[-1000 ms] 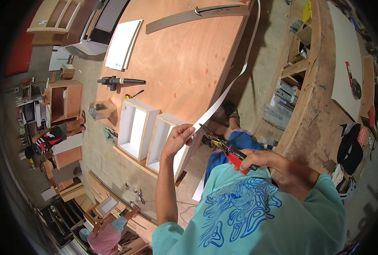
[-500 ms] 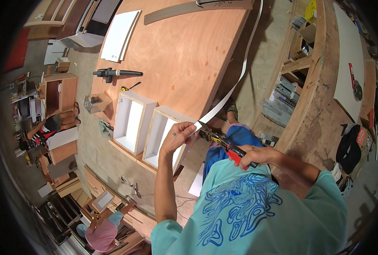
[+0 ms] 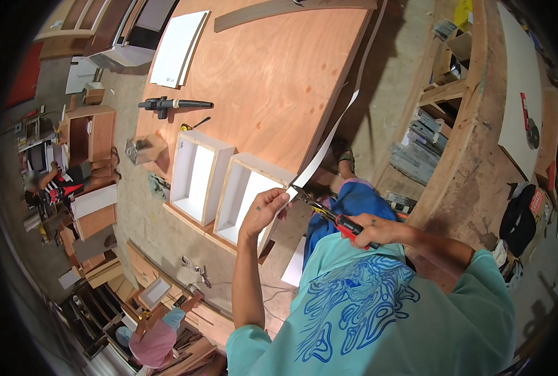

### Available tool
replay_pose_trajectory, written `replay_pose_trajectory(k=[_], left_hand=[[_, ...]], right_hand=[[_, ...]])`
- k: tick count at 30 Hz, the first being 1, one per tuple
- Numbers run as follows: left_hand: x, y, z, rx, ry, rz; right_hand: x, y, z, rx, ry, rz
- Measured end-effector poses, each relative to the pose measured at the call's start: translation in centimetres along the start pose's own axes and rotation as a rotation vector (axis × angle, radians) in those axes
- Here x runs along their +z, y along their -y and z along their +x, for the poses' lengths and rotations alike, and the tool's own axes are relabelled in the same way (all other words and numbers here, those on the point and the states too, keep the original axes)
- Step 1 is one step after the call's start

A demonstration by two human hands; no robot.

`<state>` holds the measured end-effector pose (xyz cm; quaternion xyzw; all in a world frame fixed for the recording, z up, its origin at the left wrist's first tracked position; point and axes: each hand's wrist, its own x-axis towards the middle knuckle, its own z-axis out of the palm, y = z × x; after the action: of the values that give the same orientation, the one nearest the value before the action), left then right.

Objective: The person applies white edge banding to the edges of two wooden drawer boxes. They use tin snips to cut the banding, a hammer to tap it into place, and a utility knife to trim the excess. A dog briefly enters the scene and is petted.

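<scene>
My left hand (image 3: 264,215) is closed in a pinch on the end of a long, narrow white edging strip (image 3: 321,152), beside the corner of a box. In my right hand (image 3: 379,232) is a pair of snips (image 3: 338,220) with red and black handles, my fingers wrapped round them. The dark jaws meet the strip just beyond my left fingertips; whether it is cut through there I cannot tell. From the jaws the strip runs up past the table edge and looks twisted partway. Two open white-lined boxes (image 3: 194,178) with raw wood rims lie left of my hands.
A wooden worktable (image 3: 273,88) carries white panels (image 3: 178,50), a black blower-like tool (image 3: 172,105) and a brown curved board (image 3: 279,15). Rightward stands a bench (image 3: 461,144) with shelves. Two other people work at left, one in a pink shirt (image 3: 153,343).
The snips' handles have come closer together in my right hand. The white strip beyond the jaws has shifted and now looks bent and twisted instead of smoothly curved. My left hand keeps its pinch.
</scene>
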<state>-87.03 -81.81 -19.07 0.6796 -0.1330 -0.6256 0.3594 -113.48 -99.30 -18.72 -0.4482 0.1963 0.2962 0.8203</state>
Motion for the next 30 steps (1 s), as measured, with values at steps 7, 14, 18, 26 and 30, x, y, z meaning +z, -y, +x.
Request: replay_pose_trajectory(k=[7,14,18,26,30], left_hand=[[0.5,-1.6,0.0,0.162,0.055,-0.1],[-0.4,-1.3,0.9,0.001,0.292,-0.107],[-0.2,-1.6,0.7,0.012,0.307,-0.09],[0.4,-0.6,0.1,0.039,0.293,-0.039],[0.9,-0.1,-0.4,0.04,0.234,-0.007]], right_hand=[[0.0,0.1,0.4,0.002,0.049,-0.12],[-1.4,-0.2,0.7,-0.092,0.073,-0.265],[-1.9,0.2,0.4,-0.059,0.134,-0.222],[-1.7,0.0,0.6,0.114,0.14,-0.233],[-1.7,0.5,0.7,0.109,0.102,-0.372]])
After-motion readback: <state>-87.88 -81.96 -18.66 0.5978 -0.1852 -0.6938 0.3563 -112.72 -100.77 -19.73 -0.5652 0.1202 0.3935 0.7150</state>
